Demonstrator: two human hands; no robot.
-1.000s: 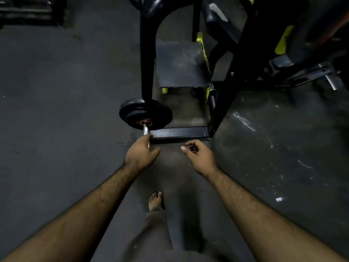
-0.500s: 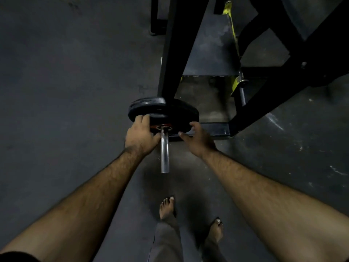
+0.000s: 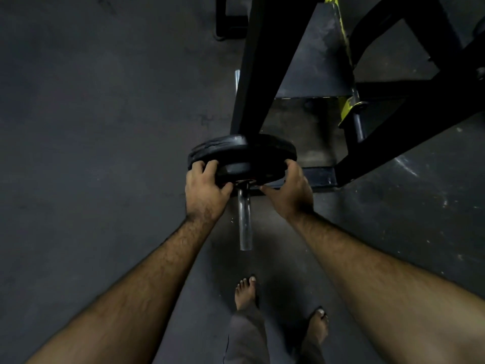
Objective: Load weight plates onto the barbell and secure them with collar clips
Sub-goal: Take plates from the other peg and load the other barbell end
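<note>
Plates: round black rubber weight plates (image 3: 241,153) seated on the steel barbell sleeve (image 3: 244,219); both hands grip their rim, left hand (image 3: 204,187), right hand (image 3: 291,190)
Left to do: no collar clip visible on the sleeve; clipping likely remains

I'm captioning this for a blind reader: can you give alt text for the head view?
Seen from above, both hands, left and right, grip the edges of black plates on a barbell sleeve that points toward the viewer. A black rack rises behind, and bare feet stand on the dark floor.
</note>
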